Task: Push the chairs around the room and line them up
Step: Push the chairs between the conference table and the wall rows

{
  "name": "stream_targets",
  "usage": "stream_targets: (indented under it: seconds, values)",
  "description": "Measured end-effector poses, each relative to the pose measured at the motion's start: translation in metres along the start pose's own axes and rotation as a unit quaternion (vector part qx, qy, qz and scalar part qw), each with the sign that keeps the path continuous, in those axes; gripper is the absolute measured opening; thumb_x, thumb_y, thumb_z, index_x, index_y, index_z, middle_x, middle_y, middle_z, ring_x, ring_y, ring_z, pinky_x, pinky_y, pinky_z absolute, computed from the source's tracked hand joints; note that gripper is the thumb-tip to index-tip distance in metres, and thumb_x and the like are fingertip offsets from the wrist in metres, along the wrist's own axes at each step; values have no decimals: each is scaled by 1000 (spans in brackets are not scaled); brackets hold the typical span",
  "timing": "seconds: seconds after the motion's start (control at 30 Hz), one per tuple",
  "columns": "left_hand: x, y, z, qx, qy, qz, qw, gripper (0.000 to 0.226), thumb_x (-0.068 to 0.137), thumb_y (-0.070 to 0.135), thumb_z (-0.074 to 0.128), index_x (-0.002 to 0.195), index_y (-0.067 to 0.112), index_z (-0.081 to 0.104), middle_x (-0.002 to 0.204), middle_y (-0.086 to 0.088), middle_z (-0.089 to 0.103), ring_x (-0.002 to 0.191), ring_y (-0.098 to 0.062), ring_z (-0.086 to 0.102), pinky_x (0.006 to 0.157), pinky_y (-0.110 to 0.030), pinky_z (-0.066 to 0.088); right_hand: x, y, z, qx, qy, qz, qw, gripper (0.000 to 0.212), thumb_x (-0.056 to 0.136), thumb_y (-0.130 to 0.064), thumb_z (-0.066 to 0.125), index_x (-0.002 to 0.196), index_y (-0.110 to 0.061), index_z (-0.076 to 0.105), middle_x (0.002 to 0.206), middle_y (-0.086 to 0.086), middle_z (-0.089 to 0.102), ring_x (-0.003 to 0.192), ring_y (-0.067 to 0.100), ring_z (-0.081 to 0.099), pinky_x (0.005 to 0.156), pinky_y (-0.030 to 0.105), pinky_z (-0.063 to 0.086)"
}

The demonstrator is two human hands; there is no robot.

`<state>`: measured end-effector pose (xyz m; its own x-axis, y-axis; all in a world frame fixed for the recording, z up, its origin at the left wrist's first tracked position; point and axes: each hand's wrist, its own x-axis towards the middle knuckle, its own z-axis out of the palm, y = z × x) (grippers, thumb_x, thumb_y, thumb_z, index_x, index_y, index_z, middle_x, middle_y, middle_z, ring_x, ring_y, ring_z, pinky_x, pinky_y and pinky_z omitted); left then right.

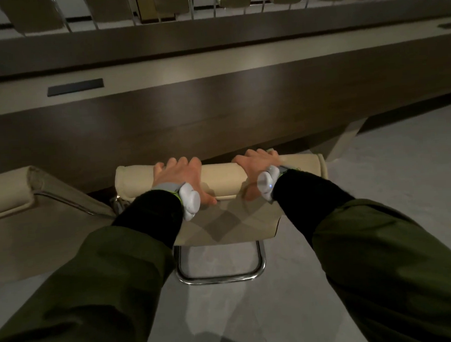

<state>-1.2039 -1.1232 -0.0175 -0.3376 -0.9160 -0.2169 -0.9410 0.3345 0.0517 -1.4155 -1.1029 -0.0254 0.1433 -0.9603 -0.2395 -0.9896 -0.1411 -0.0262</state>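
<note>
A cream chair [221,180] with a chrome loop base [220,277] stands right in front of me, its seat tucked under the long dark table [215,113]. My left hand [177,173] grips the padded top of its backrest on the left, fingers curled over the far side, thumb on the near side. My right hand [258,165] grips the same backrest top on the right in the same way. A second cream chair [22,199] stands just to the left, beside the first one.
Across the table, several more chairs [171,1] of the same kind stand in a row. A black panel [75,87] is set into the tabletop. A table leg [343,137] stands to the right. Pale floor [377,174] stretches to the right and behind the chair.
</note>
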Motion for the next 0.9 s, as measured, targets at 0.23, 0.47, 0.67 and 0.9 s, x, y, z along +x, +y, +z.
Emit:
stream_targets:
  seconds: [0.23,0.47,0.67,0.9]
  values:
    - [16,26,0,-13,14,-55,998,73,53,77,72,102,31,44,101,3,47,108,-26,47,97,-45,31,32,31,-7,-29,-48,-27,998,86,49,-44,82,124,-44,41,110,-4,42,112,28,46,89,45,32]
    - [20,43,7,10,8,-124,992,80,45,77,71,106,32,43,109,1,53,106,-26,49,93,-45,34,32,49,-6,11,-37,-90,995,77,55,-38,81,122,-42,45,108,-1,45,108,31,46,95,51,30]
    - [8,46,-2,-19,-34,-141,989,86,55,75,76,119,28,45,123,-4,53,119,-31,48,100,-50,36,38,51,-9,5,-43,-150,988,77,52,-48,83,120,-44,45,108,-3,44,104,29,47,83,44,27]
    - [19,49,-7,-40,-35,-167,985,88,50,72,82,116,28,43,122,-4,51,121,-32,45,103,-51,30,58,60,-14,-1,-24,-174,984,78,47,-56,82,116,-47,46,104,-6,44,103,28,49,79,43,25]
